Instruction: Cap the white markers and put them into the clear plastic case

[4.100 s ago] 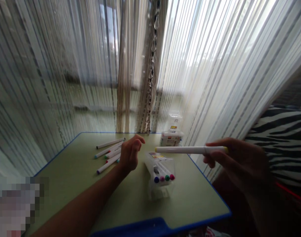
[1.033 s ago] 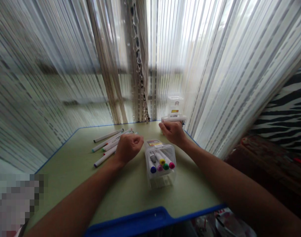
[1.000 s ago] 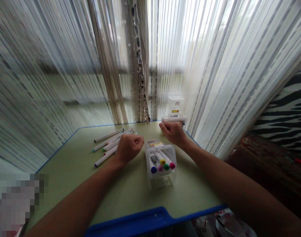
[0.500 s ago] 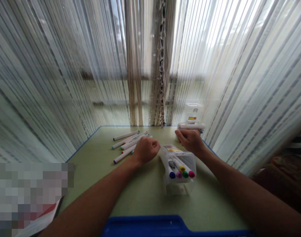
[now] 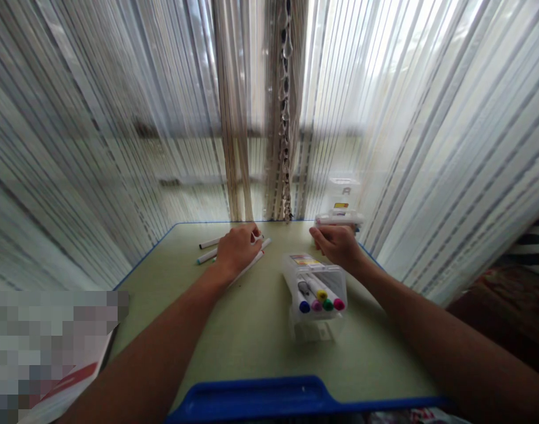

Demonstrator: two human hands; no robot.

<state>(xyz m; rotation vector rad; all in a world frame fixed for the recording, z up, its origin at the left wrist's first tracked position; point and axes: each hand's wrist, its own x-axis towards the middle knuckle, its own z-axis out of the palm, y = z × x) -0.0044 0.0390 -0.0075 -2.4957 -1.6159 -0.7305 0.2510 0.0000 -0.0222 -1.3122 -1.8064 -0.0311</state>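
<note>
My left hand (image 5: 238, 254) is over the loose white markers, fingers curled round one white marker (image 5: 257, 238) that shows between thumb and fingertips. Other markers stick out from under it, among them a black-ended marker (image 5: 208, 242) and a teal-ended marker (image 5: 206, 256); the rest are partly hidden. My right hand (image 5: 339, 246) rests closed near the table's far right, with nothing visible in it. Between my forearms lies a clear plastic case (image 5: 291, 277), its open end facing me. Several markers are inside, with blue, pink, green, magenta and yellow (image 5: 321, 295) ends.
Behind my right hand stands a second clear case (image 5: 340, 219) of markers with its lid raised. The pale green table (image 5: 251, 347) has a blue rim and a blue front tray (image 5: 255, 391). String curtains (image 5: 185, 118) hang beyond the far edge. A blurred-out object lies at lower left.
Four seconds ago my right hand held a yellow-ended marker; a yellow end now shows in the near case. My left hand has since moved onto the loose markers and shifted them. The right hand stays put lately.
</note>
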